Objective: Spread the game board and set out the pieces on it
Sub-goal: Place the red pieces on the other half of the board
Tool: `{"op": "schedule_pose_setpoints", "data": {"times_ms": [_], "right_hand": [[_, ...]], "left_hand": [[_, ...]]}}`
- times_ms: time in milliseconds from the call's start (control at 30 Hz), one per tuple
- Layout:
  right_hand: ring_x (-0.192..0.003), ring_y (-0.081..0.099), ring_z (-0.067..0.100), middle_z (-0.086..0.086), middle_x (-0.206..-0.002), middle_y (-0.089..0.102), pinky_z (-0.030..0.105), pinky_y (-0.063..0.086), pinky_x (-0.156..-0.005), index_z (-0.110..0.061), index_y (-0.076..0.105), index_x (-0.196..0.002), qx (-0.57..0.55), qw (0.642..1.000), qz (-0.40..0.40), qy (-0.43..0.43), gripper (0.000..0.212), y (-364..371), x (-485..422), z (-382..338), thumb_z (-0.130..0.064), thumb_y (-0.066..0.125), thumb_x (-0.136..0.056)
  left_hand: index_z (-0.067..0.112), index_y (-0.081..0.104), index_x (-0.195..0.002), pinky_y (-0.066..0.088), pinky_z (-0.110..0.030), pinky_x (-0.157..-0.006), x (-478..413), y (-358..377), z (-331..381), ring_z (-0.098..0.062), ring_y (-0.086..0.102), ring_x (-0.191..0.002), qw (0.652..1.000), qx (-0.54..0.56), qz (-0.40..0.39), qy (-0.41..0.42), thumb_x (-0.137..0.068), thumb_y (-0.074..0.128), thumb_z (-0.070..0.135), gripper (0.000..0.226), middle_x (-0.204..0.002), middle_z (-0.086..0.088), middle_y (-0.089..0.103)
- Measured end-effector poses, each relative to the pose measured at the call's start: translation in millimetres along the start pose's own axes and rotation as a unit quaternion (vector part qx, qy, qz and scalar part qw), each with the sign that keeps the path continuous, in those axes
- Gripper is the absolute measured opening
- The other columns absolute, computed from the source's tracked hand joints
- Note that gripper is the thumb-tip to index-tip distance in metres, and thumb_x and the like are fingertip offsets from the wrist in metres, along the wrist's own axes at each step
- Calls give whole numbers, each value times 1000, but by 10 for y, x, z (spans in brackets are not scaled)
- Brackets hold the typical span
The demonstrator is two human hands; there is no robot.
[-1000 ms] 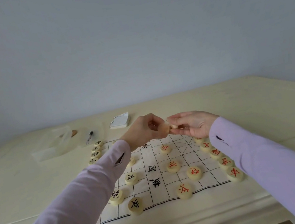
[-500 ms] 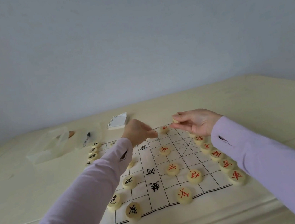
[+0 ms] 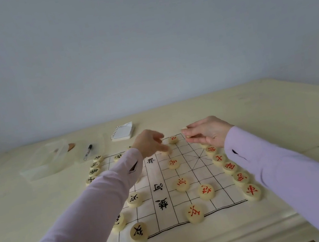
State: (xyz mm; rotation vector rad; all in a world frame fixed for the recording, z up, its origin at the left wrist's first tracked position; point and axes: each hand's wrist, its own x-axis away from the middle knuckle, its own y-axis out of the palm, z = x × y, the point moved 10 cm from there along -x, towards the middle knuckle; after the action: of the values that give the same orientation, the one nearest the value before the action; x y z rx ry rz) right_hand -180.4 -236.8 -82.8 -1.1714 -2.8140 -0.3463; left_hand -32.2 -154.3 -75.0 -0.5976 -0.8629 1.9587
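The board [image 3: 156,184], a white sheet with black grid lines and black characters down its middle, lies spread flat on the cream tabletop [image 3: 281,121]. It sits close to the front edge, about midway between the left and right edges. Round cream pieces lie on it. The red pieces [image 3: 206,191] are on the board's right half: five in a row along its right border and five more further in. The black pieces [image 3: 138,231] are on the left half, with a row of four along the left border at the far end. Others nearer the front edge are partly hidden by the left sleeve [image 3: 86,217].

The left hand [image 3: 149,143] hangs palm down over the far end of the board. Its fingers are bent toward a pale piece [image 3: 164,153] lying on the grid under the fingertips. I cannot tell whether it pinches that piece or only touches it. The right hand [image 3: 209,131] is at the board's far right corner, raised a little above it. Its fingers are curled and it grips a held piece [image 3: 184,128] between thumb and fingertips. More cream shows inside the curl, too small to make out.

Toward the far left corner of the tabletop stands a clear plastic box [image 3: 45,163]. A pen [image 3: 87,151] lies just beside it on its right. A small spiral notepad [image 3: 122,131] lies beyond the board, near the far edge.
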Motion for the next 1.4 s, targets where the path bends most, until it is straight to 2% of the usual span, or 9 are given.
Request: {"op": "schedule_pose_setpoints", "data": {"times_ms": [100, 233, 500, 633, 767, 900, 1067, 1200, 1400], "right_hand": [[-83, 68, 20, 12, -96, 68, 25, 56, -81, 7, 62, -110, 158, 985, 25, -64, 42, 77, 3, -148, -5, 79, -73], [-95, 67, 24, 9, -101, 71, 32, 52, -91, -3, 69, -102, 400, 900, 67, -158, 41, 301, 28, -398, -19, 84, -67], [-93, 64, 20, 5, -103, 62, 29, 51, -88, -14, 62, -112, 450, 861, 23, -237, 52, 586, 99, -497, -7, 84, -65], [-82, 61, 17, 4, -94, 61, 20, 50, -75, -9, 62, -113, 460, 849, 17, -260, 49, 645, 148, -557, 4, 77, -68], [-84, 65, 21, 10, -99, 66, 24, 54, -76, -6, 61, -115, 423, 875, 7, -238, 47, 627, 95, -572, 9, 71, -72], [-98, 65, 23, 10, -104, 65, 30, 51, -92, -4, 55, -126, 336, 926, -28, -171, 49, 518, -25, -466, 10, 63, -80], [-102, 63, 26, 20, -112, 61, 29, 50, -93, 5, 51, -126, 147, 984, -31, -94, 40, 313, -165, -444, 10, 56, -87], [-106, 60, 32, 24, -112, 59, 31, 50, -88, 8, 52, -124, 99, 994, -6, -51, 33, 163, -268, -426, 11, 48, -91], [-96, 60, 28, 20, -100, 61, 32, 50, -85, 8, 55, -119, 79, 996, 13, -29, 28, -3, -384, -327, 9, 50, -91]], "left_hand": [[14, 65, -117, 51, -10, -63, 20, -218, 184, -14, 66, -82, 995, 82, 40, 32, -87, 67, 21, 31, -100, 0, 70], [3, 69, -108, 56, -26, -85, 83, -147, 261, -21, 70, -87, 974, 221, -30, 27, -86, 68, 20, 28, -96, -14, 73], [-3, 62, -114, 55, -19, -73, 207, -128, 226, -26, 67, -90, 954, 291, -66, 33, -82, 68, -3, 32, -106, -25, 67], [-4, 63, -113, 56, -21, -74, 206, -149, 241, -25, 68, -87, 956, 285, -60, 41, -78, 71, -4, 36, -104, -23, 68], [8, 70, -105, 56, -21, -78, 198, -247, 299, -13, 71, -78, 979, 191, -11, 64, -74, 79, 11, 33, -98, -7, 72], [17, 70, -102, 47, -14, -53, 155, -349, 344, 2, 65, -62, 995, 68, 39, 68, -76, 77, 20, 28, -86, 4, 71], [18, 73, -96, 50, -21, -66, -45, -529, 212, -15, 67, -80, 992, 22, 121, 25, -78, 70, 28, 21, -87, -5, 73], [15, 70, -103, 50, -31, -84, -305, -399, 43, -23, 64, -96, 993, -76, 95, -12, -81, 66, 31, 28, -91, -5, 70], [16, 72, -104, 48, -25, -77, -583, -98, -142, -16, 60, -89, 989, -146, 22, -34, -80, 69, 35, 31, -94, 0, 67]]}}
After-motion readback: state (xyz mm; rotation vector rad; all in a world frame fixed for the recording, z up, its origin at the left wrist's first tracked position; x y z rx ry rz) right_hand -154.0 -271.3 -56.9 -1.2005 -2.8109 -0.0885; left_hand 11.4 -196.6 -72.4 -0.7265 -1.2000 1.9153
